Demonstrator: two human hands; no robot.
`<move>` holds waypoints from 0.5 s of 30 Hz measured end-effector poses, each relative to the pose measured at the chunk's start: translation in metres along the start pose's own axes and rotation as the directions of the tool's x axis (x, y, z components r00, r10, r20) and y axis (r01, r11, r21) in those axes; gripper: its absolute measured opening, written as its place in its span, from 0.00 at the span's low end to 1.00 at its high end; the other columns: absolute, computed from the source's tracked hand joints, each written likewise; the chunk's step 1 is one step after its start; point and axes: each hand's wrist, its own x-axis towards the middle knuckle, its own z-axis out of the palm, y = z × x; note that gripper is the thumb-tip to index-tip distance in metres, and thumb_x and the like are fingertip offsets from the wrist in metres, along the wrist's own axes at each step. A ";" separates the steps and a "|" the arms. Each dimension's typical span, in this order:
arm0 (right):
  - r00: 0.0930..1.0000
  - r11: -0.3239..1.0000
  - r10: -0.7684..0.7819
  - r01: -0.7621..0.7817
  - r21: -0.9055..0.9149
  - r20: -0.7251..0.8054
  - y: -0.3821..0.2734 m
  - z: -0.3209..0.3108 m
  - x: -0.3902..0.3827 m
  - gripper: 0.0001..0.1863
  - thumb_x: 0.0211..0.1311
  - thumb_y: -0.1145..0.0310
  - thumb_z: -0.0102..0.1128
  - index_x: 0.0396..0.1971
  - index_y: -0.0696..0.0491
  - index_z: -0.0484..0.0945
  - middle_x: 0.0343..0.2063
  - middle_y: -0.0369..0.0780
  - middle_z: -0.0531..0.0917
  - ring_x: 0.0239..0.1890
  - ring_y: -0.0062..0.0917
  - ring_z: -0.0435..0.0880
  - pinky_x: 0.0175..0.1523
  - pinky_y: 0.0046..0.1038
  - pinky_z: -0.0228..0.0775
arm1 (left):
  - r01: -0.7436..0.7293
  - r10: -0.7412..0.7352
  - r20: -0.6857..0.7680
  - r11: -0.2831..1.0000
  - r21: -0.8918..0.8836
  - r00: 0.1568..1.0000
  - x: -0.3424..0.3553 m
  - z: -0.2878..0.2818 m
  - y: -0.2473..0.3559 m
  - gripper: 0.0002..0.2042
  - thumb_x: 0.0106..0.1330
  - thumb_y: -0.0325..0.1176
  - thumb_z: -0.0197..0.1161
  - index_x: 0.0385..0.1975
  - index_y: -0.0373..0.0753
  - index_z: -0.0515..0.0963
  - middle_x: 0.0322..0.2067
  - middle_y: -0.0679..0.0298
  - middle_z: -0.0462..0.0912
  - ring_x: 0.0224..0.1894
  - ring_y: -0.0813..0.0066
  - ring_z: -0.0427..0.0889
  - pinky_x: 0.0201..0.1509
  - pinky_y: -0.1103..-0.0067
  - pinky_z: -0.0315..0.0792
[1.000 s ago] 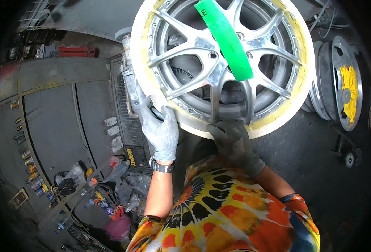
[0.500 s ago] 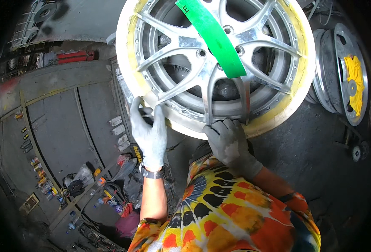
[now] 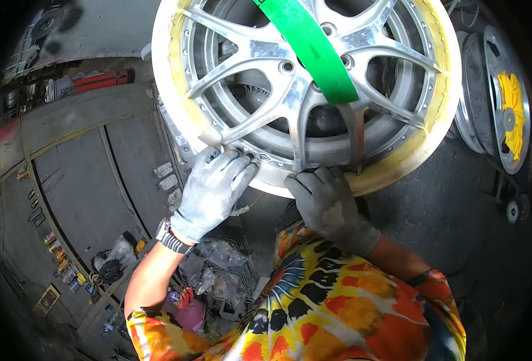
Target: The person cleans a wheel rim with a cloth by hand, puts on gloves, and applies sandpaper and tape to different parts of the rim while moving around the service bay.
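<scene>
A silver multi-spoke wheel rim (image 3: 296, 114) takes up the top middle. Yellowish masking tape (image 3: 425, 141) runs round its outer lip, and a bright green strip (image 3: 320, 57) crosses the hub. At the lower left of the lip, the bent fingers of my left hand (image 3: 214, 189), in a pale grey glove, press over the edge on a paler stretch of the lip covering. My right hand (image 3: 326, 201), in a darker grey glove, has its fingers closed at the bottom edge, below a spoke. Both thumbs are partly hidden, as is whatever lies under the fingers.
Further wheels (image 3: 491, 96) stand at the right, one with a yellow cloth (image 3: 510, 114) in it. At the left is a dark surface with metal strips (image 3: 121, 174). Small bottles and cans (image 3: 64, 259), plastic bags (image 3: 224, 259) and a red tool (image 3: 100, 81) lie about.
My left hand has gone from a thumb-and-finger pinch to bent fingers laid over the lip, slightly to the right, with its forearm swung outward left. The right hand stays nearly in place.
</scene>
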 end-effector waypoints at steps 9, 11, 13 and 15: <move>0.999 0.993 0.050 -0.048 -0.105 0.010 -0.013 0.009 0.007 0.08 0.62 0.64 0.58 0.39 0.45 0.81 0.34 0.32 0.76 0.42 0.27 0.74 0.49 0.36 0.69 | -0.129 0.127 0.134 0.992 0.003 0.983 0.008 -0.004 -0.009 0.22 0.63 0.33 0.59 0.58 0.39 0.82 0.53 0.58 0.84 0.60 0.59 0.81 0.67 0.58 0.72; 0.993 0.993 0.078 -0.070 -0.091 0.094 -0.019 0.003 0.013 0.13 0.62 0.65 0.58 0.45 0.48 0.81 0.37 0.33 0.77 0.41 0.27 0.74 0.49 0.36 0.68 | -0.115 0.120 0.138 0.992 -0.046 0.983 0.009 0.003 -0.015 0.22 0.62 0.32 0.59 0.58 0.39 0.82 0.52 0.57 0.84 0.59 0.57 0.81 0.68 0.58 0.72; 0.977 0.990 0.119 -0.105 -0.090 0.175 -0.022 0.002 0.014 0.18 0.62 0.66 0.59 0.51 0.50 0.82 0.39 0.33 0.78 0.41 0.28 0.74 0.49 0.36 0.68 | -0.109 0.116 0.143 0.992 -0.056 0.983 0.010 0.007 -0.015 0.22 0.62 0.31 0.59 0.58 0.39 0.82 0.52 0.56 0.84 0.60 0.56 0.81 0.69 0.58 0.71; 0.983 0.982 0.118 -0.095 -0.164 0.140 -0.023 0.006 0.015 0.06 0.63 0.63 0.59 0.38 0.44 0.79 0.34 0.32 0.76 0.42 0.26 0.74 0.47 0.35 0.68 | -0.096 0.105 0.153 0.993 -0.065 0.983 0.011 0.009 -0.014 0.23 0.62 0.31 0.59 0.58 0.39 0.82 0.52 0.56 0.84 0.60 0.55 0.81 0.69 0.59 0.71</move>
